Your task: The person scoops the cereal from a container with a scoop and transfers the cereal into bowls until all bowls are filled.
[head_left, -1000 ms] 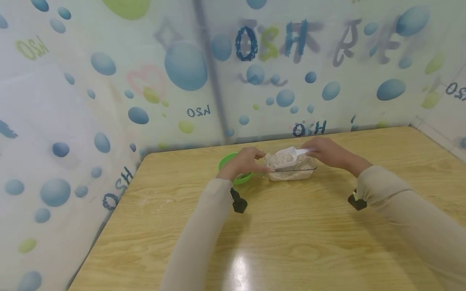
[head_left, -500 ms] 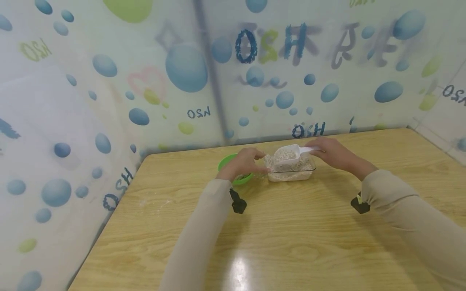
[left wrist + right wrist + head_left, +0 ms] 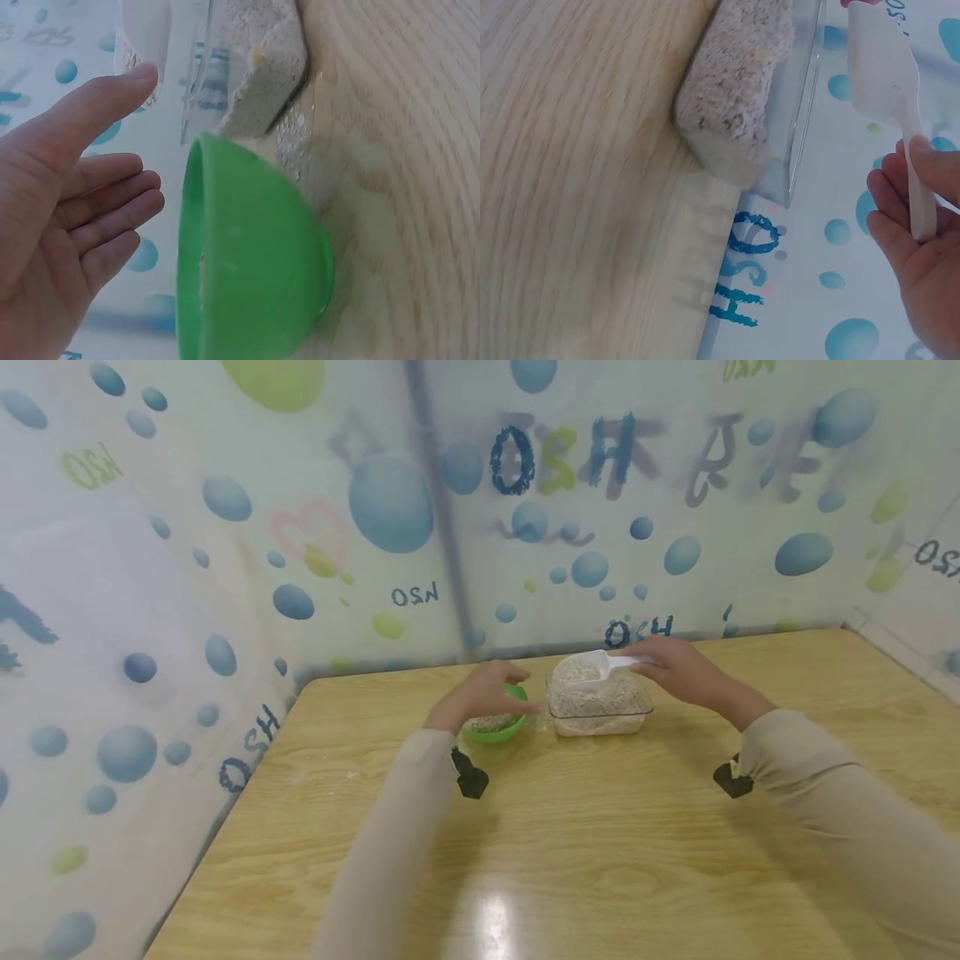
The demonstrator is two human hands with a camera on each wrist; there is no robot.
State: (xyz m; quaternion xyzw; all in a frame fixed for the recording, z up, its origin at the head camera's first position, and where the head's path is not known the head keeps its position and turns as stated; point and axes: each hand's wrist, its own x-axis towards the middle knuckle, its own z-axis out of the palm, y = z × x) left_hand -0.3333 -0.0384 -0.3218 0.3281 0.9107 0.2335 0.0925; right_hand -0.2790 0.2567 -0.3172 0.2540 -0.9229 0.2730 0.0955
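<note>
Leftward displacement is recorded for the left hand (image 3: 483, 695): half a second earlier its fingertips were at the near end of the glass container (image 3: 600, 716), and they now stand back over the green bowl (image 3: 495, 734). White scoop (image 3: 602, 665) and right hand (image 3: 678, 672) have also shifted; the scoop sits higher and further toward the bowl. Bowl and container remain side by side near the back of the wooden bench (image 3: 562, 835).

Left hand: fingers extended and relaxed, thumb held apart from them. In the left wrist view the hand is just beside the bowl's rim, with a visible gap between the two. Right hand: thumb and fingers grip the scoop handle, confirmed in the right wrist view. The scoop carries a heap of pale flakes (image 3: 576, 671) and is held above the container, clear of the rim toward its left end.

The rectangular container is transparent and holds a quantity of similar pale, speckled material (image 3: 615, 696). The bowl stands upright and contains grain-like matter (image 3: 489, 724), partly hidden by the left hand. Loose flakes (image 3: 297, 141) lie scattered on the bench between the two vessels.

Both arms wear beige sleeves (image 3: 390, 835); a black device (image 3: 470, 775) is visible below each wrist. Behind the bench, a pale wall covering (image 3: 322, 460) shows blue and green droplets and H2O lettering.
</note>
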